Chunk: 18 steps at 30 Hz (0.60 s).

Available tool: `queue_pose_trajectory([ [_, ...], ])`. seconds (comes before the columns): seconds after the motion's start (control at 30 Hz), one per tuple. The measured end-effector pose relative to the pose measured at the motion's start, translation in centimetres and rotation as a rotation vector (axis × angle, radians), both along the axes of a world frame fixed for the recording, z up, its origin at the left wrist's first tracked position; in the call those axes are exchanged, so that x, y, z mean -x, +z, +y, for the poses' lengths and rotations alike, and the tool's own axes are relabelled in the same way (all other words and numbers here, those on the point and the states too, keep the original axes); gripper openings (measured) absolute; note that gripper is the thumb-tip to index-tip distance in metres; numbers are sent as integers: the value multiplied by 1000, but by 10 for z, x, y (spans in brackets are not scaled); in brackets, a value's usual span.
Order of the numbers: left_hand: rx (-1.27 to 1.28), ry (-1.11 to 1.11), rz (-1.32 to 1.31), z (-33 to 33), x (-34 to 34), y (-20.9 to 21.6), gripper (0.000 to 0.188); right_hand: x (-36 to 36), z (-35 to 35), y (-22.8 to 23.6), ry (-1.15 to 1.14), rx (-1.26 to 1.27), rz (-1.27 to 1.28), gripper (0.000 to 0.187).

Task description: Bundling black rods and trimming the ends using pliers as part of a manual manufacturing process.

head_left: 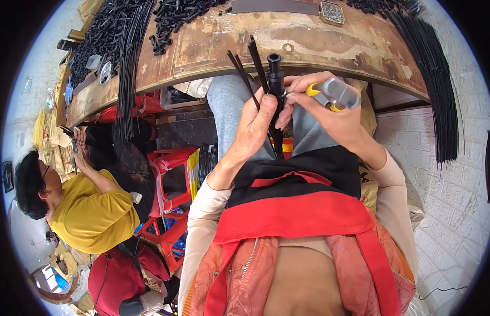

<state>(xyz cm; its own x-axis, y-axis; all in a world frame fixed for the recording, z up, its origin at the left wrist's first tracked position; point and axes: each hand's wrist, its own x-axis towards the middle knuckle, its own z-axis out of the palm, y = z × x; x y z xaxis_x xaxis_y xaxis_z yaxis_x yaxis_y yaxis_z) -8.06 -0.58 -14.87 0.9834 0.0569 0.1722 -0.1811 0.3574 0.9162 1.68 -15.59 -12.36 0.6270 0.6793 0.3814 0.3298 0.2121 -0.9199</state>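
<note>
My left hand (252,125) is closed around a black tubular fitting (275,79) with a flanged top, held upright above my lap. Several thin black rods (255,60) stick up beside it, between thumb and fingers, and more black rod length hangs below the hand. In my right hand (326,113), a tool with a clear grey and yellow handle (341,94) is gripped, its handle end outward. The right thumb and fingertips meet at the fitting's side, where a small bright bit shows. The tool's working tip is hidden by the fingers.
Ahead stands a worn wooden table (224,47) with piles of black fittings (105,37) and a small tray of metal pieces (332,12). Bundled black rods (432,79) hang over its right edge. A co-worker in yellow (92,216) sits left, near red stools (176,168).
</note>
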Motion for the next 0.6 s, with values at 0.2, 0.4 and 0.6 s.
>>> queue_pose_trajectory([
  [0.2,121,-93,48,3,-6,1,84,-20,5,28,16,199,-90,17],
  [0.4,218,-66,-4,10,-13,-11,74,-14,-39,56,192,770,308,26],
  [0.6,162,-127,20,6,-15,-11,63,-6,-58,38,278,658,187,36],
])
